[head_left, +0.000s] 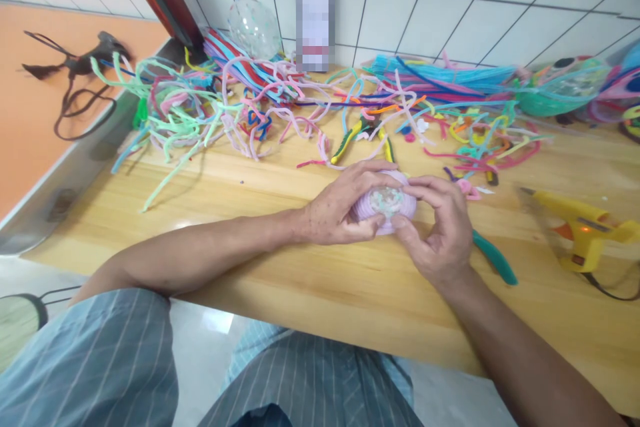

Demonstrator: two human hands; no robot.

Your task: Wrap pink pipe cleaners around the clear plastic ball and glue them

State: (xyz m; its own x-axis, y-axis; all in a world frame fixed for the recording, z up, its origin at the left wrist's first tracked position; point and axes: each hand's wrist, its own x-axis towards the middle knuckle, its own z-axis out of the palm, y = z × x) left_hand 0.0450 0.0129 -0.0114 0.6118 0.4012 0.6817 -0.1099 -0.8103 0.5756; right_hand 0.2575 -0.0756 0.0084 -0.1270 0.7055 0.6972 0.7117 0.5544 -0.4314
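A round ball wound with lilac pipe cleaner (360,211) is held between my two hands over the wooden table. At its top a clear, glossy patch (387,200) stays uncovered, with pale green specks showing in it. My left hand (345,205) wraps the ball from the left, thumb along the near side. From the right, my right hand (440,223) pinches its edge with thumb and fingertips. Just beyond the ball lie pliers with yellow-green handles (349,140), partly covered by pipe cleaners. A teal tool handle (495,257) sticks out beside my right wrist.
A yellow glue gun (585,223) with a lit orange light stands at the right. Loose and bundled pipe cleaners (195,107) spread along the wall. A phone (315,20) leans upright there, near a clear plastic ball (255,28). A dark cord (75,90) lies at far left.
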